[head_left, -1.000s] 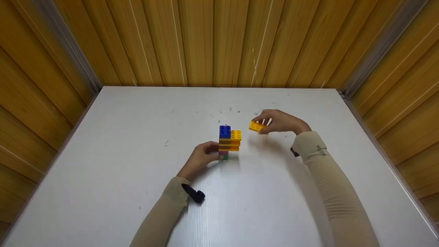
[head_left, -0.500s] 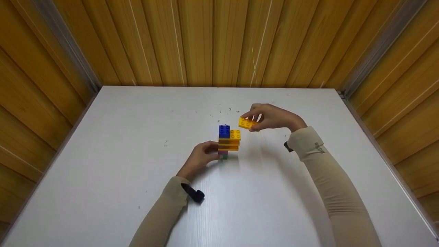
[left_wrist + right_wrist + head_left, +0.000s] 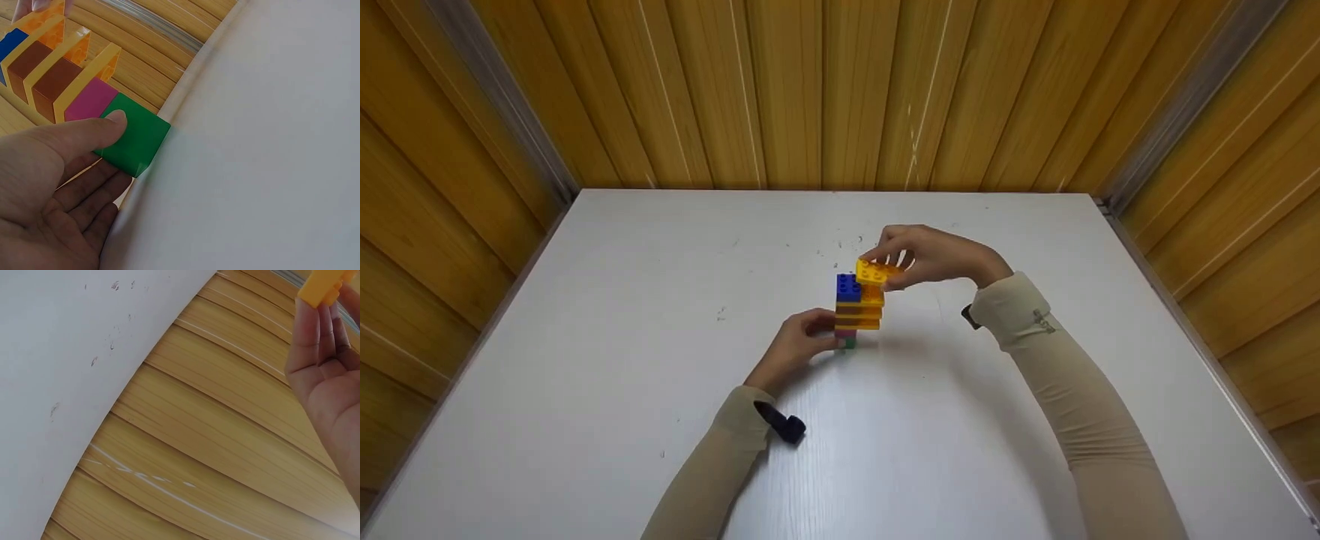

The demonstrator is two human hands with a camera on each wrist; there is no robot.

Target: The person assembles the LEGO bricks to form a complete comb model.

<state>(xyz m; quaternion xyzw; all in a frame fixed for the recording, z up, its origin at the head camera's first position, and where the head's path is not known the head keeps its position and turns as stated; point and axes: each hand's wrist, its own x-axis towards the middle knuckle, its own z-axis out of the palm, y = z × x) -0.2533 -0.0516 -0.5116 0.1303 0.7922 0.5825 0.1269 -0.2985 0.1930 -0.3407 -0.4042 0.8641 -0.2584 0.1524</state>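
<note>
A tower of toy building bricks stands on the white table. At its foot is a green brick [image 3: 135, 135], then a pink brick [image 3: 90, 100], then brown bricks [image 3: 56, 79] alternating with yellow plates that jut to the right. A blue brick [image 3: 847, 287] tops the left side. My left hand [image 3: 799, 345] grips the tower's base, its thumb pressed on the green brick. My right hand [image 3: 941, 256] pinches a loose yellow brick [image 3: 871, 271] by its right end. In the head view that brick overlaps the tower's top; whether it touches cannot be told.
The white table [image 3: 660, 300] has small dark marks [image 3: 840, 244] beyond the tower. Wood-look panel walls [image 3: 795, 90] rise at the back and sides. A black strap [image 3: 781, 424] with a small device sits on the left wrist.
My right hand has carried the yellow brick leftward, from the right of the tower to over its top. My left hand stays at the base.
</note>
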